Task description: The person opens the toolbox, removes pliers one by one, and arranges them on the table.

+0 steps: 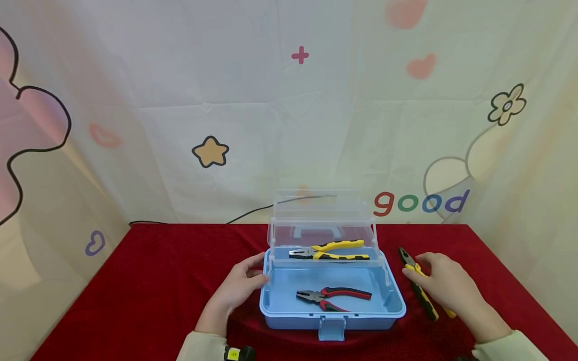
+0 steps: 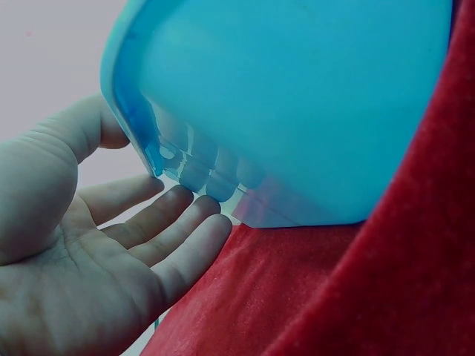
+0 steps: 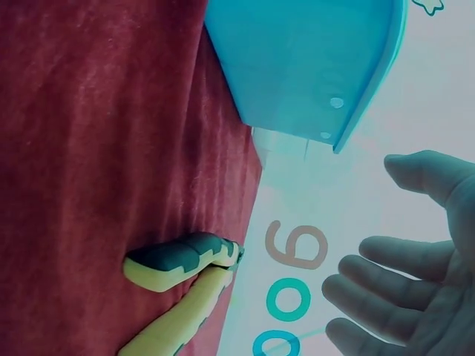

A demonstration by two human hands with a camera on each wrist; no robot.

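1. Far left: desk under a deep-red velvet-like cloth [image 1: 149,281].
2. Left hand [image 1: 237,287] at the near-left wall of a pale-blue, rectangular plastic toolbox [image 1: 289,321]. Thumb hooks over the rim, straight fingers lie along the outside; the wall is pinched between them. Box looks light, stiff, smooth enough to slip; the rim seems the surest hold.
3. Clear plastic lid [image 1: 322,213] stands raised at the back. Probably thin, best spared hard pressure.
4. In the box, toward the rear: yellow-and-black-handled metal pliers [image 1: 334,256]. Whether on a clear tray or behind one, cannot tell.
5. Nearer, on the box floor: red-and-black-handled metal pliers [image 1: 317,297], nose to the left.
6. Right of the box, on the cloth: a second yellow-and-black-handled pair [image 1: 423,299], nose pointing away from the person. Likely dense, rigid, hard to damage, heavier at the nose; grippy handles by their look. Best hold: across both handles near the pivot.
7. Far right: right hand [image 1: 447,281] above that pair, thumb and fingers spread, nothing held.
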